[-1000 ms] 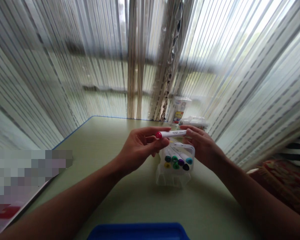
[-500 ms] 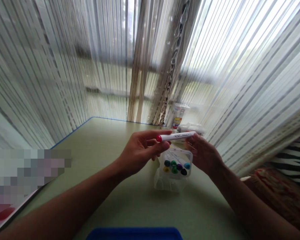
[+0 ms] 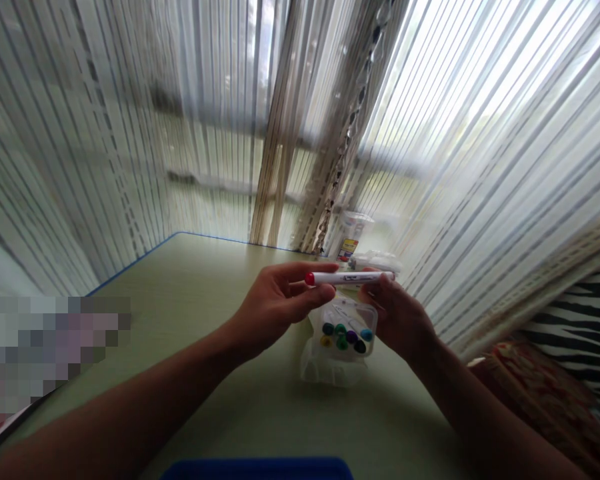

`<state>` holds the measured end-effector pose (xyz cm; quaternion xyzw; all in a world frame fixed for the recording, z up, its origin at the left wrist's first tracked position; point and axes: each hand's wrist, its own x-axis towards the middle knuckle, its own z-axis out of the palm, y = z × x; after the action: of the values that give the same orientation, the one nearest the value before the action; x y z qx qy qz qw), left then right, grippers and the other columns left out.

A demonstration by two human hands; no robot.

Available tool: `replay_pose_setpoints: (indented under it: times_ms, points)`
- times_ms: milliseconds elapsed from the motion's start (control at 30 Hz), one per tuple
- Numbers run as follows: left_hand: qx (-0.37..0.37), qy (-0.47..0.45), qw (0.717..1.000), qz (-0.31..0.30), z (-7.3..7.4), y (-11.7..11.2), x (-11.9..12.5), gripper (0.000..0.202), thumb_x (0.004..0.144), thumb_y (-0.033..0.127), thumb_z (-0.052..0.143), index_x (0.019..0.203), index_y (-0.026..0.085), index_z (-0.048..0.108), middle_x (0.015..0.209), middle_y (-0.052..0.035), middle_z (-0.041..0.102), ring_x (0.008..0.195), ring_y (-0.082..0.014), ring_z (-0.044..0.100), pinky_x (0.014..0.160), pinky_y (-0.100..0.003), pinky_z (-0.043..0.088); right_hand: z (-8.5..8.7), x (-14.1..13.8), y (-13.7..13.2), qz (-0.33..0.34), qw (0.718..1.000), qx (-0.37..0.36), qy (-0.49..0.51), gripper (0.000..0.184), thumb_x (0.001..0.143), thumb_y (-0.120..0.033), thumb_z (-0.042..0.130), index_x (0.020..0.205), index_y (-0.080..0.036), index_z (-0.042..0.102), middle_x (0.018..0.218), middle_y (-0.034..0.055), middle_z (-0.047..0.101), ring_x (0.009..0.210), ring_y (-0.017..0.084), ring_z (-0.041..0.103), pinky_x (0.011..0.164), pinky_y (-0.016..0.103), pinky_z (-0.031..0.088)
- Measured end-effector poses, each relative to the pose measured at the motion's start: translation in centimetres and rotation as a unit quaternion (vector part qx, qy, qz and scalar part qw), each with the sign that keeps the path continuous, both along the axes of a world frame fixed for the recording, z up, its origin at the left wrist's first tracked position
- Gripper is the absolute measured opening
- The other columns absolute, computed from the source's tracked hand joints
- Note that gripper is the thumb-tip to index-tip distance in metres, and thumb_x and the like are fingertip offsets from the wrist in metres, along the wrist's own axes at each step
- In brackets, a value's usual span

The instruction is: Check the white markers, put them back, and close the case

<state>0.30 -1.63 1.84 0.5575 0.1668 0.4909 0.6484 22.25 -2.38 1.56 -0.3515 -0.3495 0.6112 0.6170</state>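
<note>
A white marker (image 3: 353, 278) with a red end is held level above the table, its red end pointing left. My left hand (image 3: 287, 293) grips it between thumb and fingers near the red end. At the other end, the thumb and fingers of my right hand (image 3: 400, 310) are closed on it. Below the marker stands an open clear plastic case (image 3: 371, 313) holding several markers with coloured ends: green, yellow, purple, blue and dark ones. Its clear flap (image 3: 330, 370) hangs toward me.
The pale green table (image 3: 205, 280) has a blue edge. Behind the hands stand a clear container with a label (image 3: 349, 247) and a crumpled clear plastic item (image 3: 375, 260). A blue object (image 3: 257, 469) lies at the near edge. Striped sheer curtains (image 3: 215, 133) hang behind.
My right hand has moved slightly left and closed on the marker's right end. The marker has turned from a slight slant to nearly level. The view has shifted a little.
</note>
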Motion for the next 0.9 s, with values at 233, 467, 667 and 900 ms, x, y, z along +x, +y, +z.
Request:
replay_pose_setpoints:
  times_ms: [233, 467, 667, 900]
  points:
    - [-0.026, 0.002, 0.999, 0.047, -0.49, 0.39, 0.12, 0.028, 0.076, 0.024, 0.083, 0.103, 0.022, 0.077, 0.068, 0.0024, 0.061, 0.053, -0.0032, 0.040, 0.047, -0.017, 0.030, -0.06, -0.03, -0.17, 0.051, 0.996, 0.075, -0.008, 0.033, 0.059, -0.031, 0.093, 0.088, -0.021, 0.079, 0.064, -0.0014, 0.068, 0.046, 0.002, 0.038, 0.043, 0.013, 0.034]
    - [-0.027, -0.004, 0.996, 0.085, -0.35, 0.57, 0.13, 0.025, 0.075, 0.024, 0.083, 0.099, 0.021, 0.078, 0.068, 0.0032, 0.058, 0.052, -0.0030, 0.038, 0.046, -0.017, 0.030, 0.04, 0.16, 0.00, 0.050, 0.988, 0.132, -0.055, 0.022, 0.069, -0.027, 0.085, 0.089, -0.019, 0.079, 0.065, -0.0005, 0.067, 0.043, 0.001, 0.035, 0.042, 0.015, 0.027]
    - [-0.031, -0.014, 0.992, 0.125, -0.06, 0.75, 0.06, 0.023, 0.075, 0.024, 0.081, 0.097, 0.019, 0.077, 0.069, 0.0027, 0.058, 0.051, -0.0026, 0.040, 0.045, -0.017, 0.030, 0.18, 0.21, 0.42, -0.003, 0.988, 0.126, -0.092, 0.016, 0.067, -0.026, 0.084, 0.079, -0.019, 0.078, 0.064, 0.0012, 0.068, 0.040, 0.001, 0.037, 0.041, 0.017, 0.021]
    - [0.015, 0.009, 0.987, 0.159, -0.29, 0.66, -0.03, 0.017, 0.076, 0.025, 0.081, 0.092, 0.020, 0.075, 0.070, 0.0027, 0.061, 0.052, -0.0035, 0.043, 0.045, -0.016, 0.032, -0.23, 0.44, 0.74, -0.030, 0.985, 0.119, -0.118, 0.015, 0.067, -0.026, 0.083, 0.079, -0.020, 0.077, 0.064, 0.0012, 0.067, 0.041, 0.003, 0.036, 0.041, 0.020, 0.021]
